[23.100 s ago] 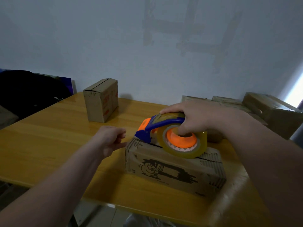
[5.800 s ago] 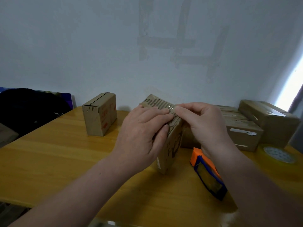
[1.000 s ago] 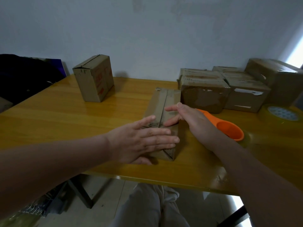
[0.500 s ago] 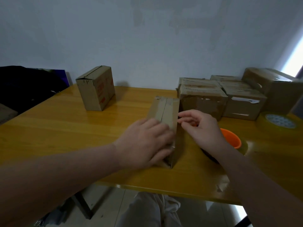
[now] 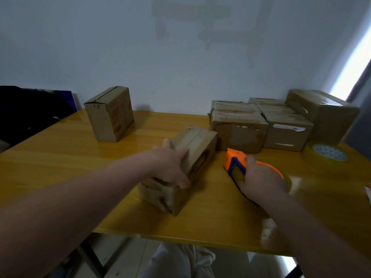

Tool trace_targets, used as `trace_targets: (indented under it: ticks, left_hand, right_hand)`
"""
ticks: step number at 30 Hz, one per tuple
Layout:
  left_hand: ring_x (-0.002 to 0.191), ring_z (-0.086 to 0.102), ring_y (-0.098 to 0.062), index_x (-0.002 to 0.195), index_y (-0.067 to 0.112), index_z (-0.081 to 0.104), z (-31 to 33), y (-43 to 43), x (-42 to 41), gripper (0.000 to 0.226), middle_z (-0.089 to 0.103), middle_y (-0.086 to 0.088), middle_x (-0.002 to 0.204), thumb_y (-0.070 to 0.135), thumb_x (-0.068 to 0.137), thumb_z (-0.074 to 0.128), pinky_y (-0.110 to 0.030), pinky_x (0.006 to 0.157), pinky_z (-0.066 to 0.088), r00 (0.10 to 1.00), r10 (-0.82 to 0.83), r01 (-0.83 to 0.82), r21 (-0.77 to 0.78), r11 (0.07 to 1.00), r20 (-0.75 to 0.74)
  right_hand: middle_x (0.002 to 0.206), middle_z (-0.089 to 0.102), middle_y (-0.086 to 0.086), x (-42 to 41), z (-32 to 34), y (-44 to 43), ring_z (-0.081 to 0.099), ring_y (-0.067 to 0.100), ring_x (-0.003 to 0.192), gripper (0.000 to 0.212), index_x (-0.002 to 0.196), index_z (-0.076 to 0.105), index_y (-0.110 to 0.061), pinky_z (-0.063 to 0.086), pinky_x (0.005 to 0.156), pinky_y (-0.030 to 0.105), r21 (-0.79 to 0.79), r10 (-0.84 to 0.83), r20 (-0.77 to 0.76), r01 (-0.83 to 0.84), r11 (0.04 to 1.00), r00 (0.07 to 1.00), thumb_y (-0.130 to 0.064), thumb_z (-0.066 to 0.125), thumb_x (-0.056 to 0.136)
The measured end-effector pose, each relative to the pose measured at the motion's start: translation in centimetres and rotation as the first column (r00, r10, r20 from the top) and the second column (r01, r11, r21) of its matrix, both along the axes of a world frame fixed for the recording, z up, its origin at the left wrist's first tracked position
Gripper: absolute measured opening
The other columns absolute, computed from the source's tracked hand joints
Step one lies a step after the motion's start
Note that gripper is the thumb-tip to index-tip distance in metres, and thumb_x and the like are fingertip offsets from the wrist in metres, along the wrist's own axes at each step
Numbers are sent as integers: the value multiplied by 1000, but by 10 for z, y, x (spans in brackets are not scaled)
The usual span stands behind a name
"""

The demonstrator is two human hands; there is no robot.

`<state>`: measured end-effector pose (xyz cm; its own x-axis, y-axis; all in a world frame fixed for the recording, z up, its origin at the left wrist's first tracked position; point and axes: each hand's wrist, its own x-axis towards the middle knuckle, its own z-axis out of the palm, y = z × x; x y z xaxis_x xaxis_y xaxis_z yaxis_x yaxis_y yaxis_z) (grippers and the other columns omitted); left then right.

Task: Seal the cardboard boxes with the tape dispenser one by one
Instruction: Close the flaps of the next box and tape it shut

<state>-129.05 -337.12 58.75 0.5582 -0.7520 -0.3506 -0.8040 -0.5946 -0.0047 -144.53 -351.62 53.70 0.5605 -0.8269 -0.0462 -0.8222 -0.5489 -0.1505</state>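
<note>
1. Now the box (image 5: pixel 200 145) is seen on the table (image 5: pixel 60 157), its long axis laid from 7 to 1 o'clock.
2. It is gripped across the top by the left hand (image 5: pixel 170 167), fingers curled over the right edge.
3. The tape dispenser (image 5: pixel 233 159), at 3 o'clock of the box, is clasped by the curled right hand (image 5: pixel 259 181).

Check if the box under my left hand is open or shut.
Shut: the long brown cardboard box has top flaps lying flat, meeting at a seam.
</note>
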Motion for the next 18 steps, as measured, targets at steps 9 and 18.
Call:
trace_targets:
  ticks: [9,18]
  left_hand:
    - [137,23,-35,146,41,-21,11,24,38,129,1,3,158,14,69,80,-48,101,41,977,-182,150,247,957,112]
    - [146,7,-27,149,40,14,1,30,43,80,15,3,158,15,89,60,-51,116,20,792,-220,267,2,964,570]
  right_hand:
    - [95,56,-1,-2,8,-1,53,19,78,43,132,40,-28,44,60,30,-44,-1,318,16,999,948,-36,57,93]
    - [107,55,-3,3,13,-6,52,14,87,31,124,54,-24,42,61,28,95,20,619,-99,991,785,-32,55,94]
